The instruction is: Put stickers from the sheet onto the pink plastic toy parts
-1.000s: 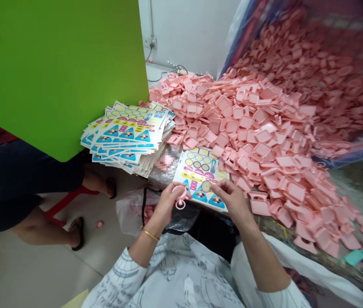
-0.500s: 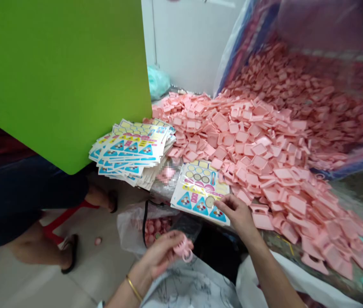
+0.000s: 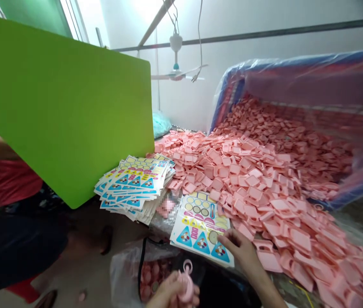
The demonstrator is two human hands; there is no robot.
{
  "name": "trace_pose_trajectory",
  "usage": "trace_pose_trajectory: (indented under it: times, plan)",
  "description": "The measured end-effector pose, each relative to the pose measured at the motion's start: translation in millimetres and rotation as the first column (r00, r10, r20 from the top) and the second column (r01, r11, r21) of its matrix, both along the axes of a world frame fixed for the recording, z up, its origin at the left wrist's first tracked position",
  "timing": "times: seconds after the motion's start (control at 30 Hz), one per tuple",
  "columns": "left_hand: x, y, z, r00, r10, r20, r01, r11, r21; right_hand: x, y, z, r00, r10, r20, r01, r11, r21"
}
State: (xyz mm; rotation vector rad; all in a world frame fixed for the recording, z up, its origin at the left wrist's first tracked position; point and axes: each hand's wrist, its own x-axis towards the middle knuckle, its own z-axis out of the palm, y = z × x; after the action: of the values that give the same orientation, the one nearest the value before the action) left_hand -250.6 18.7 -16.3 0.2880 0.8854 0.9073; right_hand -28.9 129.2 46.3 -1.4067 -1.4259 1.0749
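Near the sticker sheet, a ringed piece is gripped – left hand. Over the sheet, a round sticker is pinched – right hand.

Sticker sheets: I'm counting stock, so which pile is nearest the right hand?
The small, neat pile, right at the right hand; the other pile is larger, fanned out and beside the green panel.

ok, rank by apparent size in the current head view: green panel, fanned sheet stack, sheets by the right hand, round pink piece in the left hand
1. green panel
2. fanned sheet stack and sheets by the right hand: too alike to rank
3. round pink piece
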Motion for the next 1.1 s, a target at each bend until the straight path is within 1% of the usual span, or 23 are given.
trace_pose_trajectory:
  times: [0.03, 0.1, 0.13, 0.17, 0.23, 0.33, 0.43, 0.5, 0.6, 0.73, 0.87, 1.0, 1.1]
  plan:
    - [1.3, 7.2, 16.7, 0.999, 0.050, 0.010, -0.050, 0.999, 0.000, 1.6, -1.5, 6.4, 1.000, 0.018, 0.001, -0.018, 1.000, 0.003]
    - [5.9, 23.7, 47.5, 0.990, 0.143, -0.005, -0.142, 0.986, 0.084, 4.9, -5.3, 20.8, 0.997, 0.073, 0.024, -0.073, 0.997, 0.021]
    - [8.8, 32.7, 59.0, 0.989, 0.146, 0.008, -0.145, 0.982, 0.121, 6.2, -7.1, 27.4, 0.996, 0.083, 0.036, -0.085, 0.996, 0.034]
    - [11.8, 41.2, 66.9, 0.990, 0.143, 0.019, -0.144, 0.979, 0.142, 7.3, -8.7, 33.2, 0.994, 0.102, 0.050, -0.104, 0.994, 0.041]
    - [18.4, 53.3, 73.4, 0.987, 0.147, 0.061, -0.155, 0.976, 0.155, 8.7, -12.1, 41.0, 0.982, 0.130, 0.138, -0.137, 0.989, 0.047]
    - [28.5, 55.3, 70.3, 0.971, 0.179, 0.159, -0.198, 0.973, 0.117, 9.5, -19.9, 44.5, 0.943, 0.146, 0.298, -0.166, 0.985, 0.044]
    - [36.2, 48.8, 63.8, 0.942, 0.240, 0.233, -0.255, 0.966, 0.039, 8.2, -27.0, 41.3, 0.911, 0.158, 0.380, -0.183, 0.983, 0.029]
    - [39.1, 46.2, 61.0, 0.935, 0.268, 0.232, -0.275, 0.961, -0.003, 4.7, -29.1, 39.0, 0.887, 0.182, 0.425, -0.208, 0.978, 0.015]
    - [40.0, 45.1, 59.8, 0.949, 0.259, 0.178, -0.259, 0.966, -0.023, -4.5, -29.7, 39.0, 0.843, 0.219, 0.492, -0.245, 0.969, -0.012]
    - [38.4, 44.4, 59.3, 0.967, 0.220, 0.130, -0.217, 0.976, -0.036, -17.1, -29.9, 41.3, 0.799, 0.281, 0.532, -0.289, 0.955, -0.070]
    - [37.2, 43.5, 58.0, 0.968, 0.201, 0.149, -0.194, 0.979, -0.064, -23.4, -30.4, 39.3, 0.776, 0.301, 0.554, -0.292, 0.950, -0.108]
    - [37.2, 41.9, 58.7, 0.966, 0.209, 0.155, -0.203, 0.978, -0.050, -26.2, -31.2, 35.8, 0.760, 0.295, 0.578, -0.282, 0.952, -0.115]
    - [36.8, 40.3, 58.8, 0.967, 0.203, 0.155, -0.199, 0.979, -0.041, -27.5, -32.1, 33.6, 0.760, 0.292, 0.581, -0.298, 0.950, -0.089]
